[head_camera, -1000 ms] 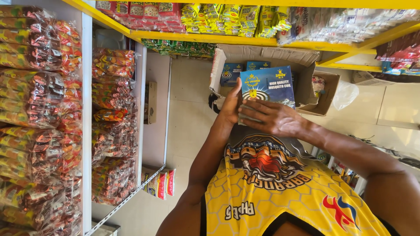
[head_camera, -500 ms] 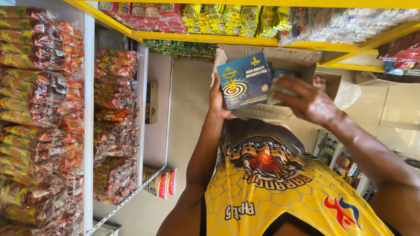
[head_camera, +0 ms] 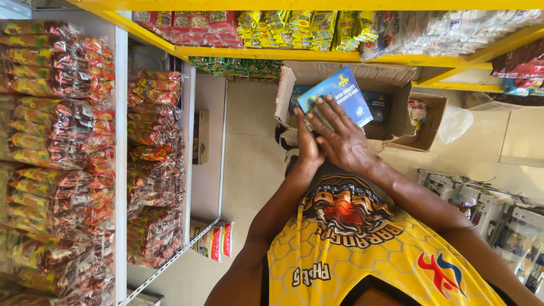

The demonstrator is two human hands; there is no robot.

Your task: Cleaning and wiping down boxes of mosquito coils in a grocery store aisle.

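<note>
I hold a flat blue box (head_camera: 343,92) in front of my chest, above an open cardboard carton (head_camera: 396,122) on the floor. My left hand (head_camera: 309,144) grips the box from beneath at its lower left edge. My right hand (head_camera: 339,136) lies flat across the box's front with fingers spread, covering its lower half. More blue boxes (head_camera: 378,103) lie inside the carton.
White wire shelves (head_camera: 116,170) on the left carry many red and orange snack packs. A yellow shelf (head_camera: 317,55) above holds hanging sachets. A second smaller carton (head_camera: 426,122) stands beside the first. Packaged goods (head_camera: 498,221) lie at lower right. A small box (head_camera: 200,136) sits on the floor.
The blue box was lifted up and left with my right hand off it, then came back down; my right hand is now pressed flat over its front again.
</note>
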